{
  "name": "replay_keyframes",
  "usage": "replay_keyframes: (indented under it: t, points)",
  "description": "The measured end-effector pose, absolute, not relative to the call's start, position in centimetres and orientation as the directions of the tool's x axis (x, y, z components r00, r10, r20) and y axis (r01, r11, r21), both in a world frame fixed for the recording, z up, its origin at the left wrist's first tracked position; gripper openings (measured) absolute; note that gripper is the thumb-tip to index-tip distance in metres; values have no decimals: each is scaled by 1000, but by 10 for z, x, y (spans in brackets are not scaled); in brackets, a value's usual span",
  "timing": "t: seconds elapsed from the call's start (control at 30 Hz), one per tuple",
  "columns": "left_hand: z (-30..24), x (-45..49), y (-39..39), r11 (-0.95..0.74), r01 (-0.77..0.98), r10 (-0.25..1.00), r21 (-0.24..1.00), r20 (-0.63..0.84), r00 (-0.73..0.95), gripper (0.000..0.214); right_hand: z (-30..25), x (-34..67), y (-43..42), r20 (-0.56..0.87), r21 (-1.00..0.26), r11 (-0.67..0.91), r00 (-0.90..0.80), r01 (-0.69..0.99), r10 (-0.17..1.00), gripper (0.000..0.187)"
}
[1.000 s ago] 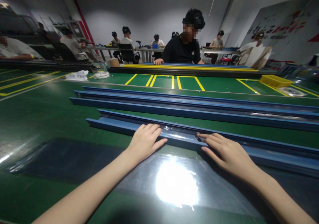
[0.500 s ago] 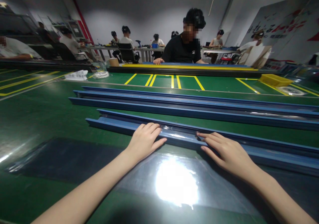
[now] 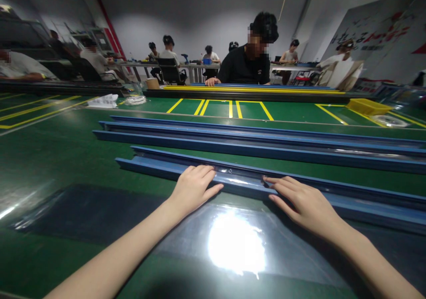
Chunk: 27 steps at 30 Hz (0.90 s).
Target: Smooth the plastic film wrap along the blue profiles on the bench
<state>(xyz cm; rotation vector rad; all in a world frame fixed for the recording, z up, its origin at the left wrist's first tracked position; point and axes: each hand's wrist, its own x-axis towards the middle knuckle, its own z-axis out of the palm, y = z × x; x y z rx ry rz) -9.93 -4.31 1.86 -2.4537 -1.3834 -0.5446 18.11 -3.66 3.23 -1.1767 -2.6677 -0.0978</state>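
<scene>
A long blue channel-shaped strip (image 3: 153, 166) lies across the green table in front of me. My left hand (image 3: 195, 188) is over its near wall, fingertips inside the groove and thumb along the outer side. Farther right, my right hand (image 3: 297, 199) holds the same wall in a like way, fingers in the groove, thumb in front. Between the hands, clear shiny plastic (image 3: 233, 180) shows in the groove; its edges are hard to make out. Closer to me, a wide transparent plastic sheet (image 3: 123, 212) lies flat under my forearms, with a bright light reflection on it.
More blue channel strips (image 3: 206, 141) lie just beyond. Across the table, a person in black (image 3: 244, 66) sits behind yellow and black strips (image 3: 253, 89). A yellow tray (image 3: 368, 107) and a white paper piece (image 3: 103, 100) are on the far part.
Both hands stay in the same places on the blue channel strip. The view has shifted very slightly, and the person opposite has moved a little to the right.
</scene>
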Motion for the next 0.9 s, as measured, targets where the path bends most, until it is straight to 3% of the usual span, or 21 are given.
replay_keyframes:
  t: [0.47,0.9]
  points:
    - [27,-102,-42,-490,868,788,-78,386,480,33,32,183,-34,209,-87,649,-623,756,754,31]
    - [38,-119,-43,-396,913,875,-103,260,409,36,34,178,-21,120,-244,639,-632,729,766,32]
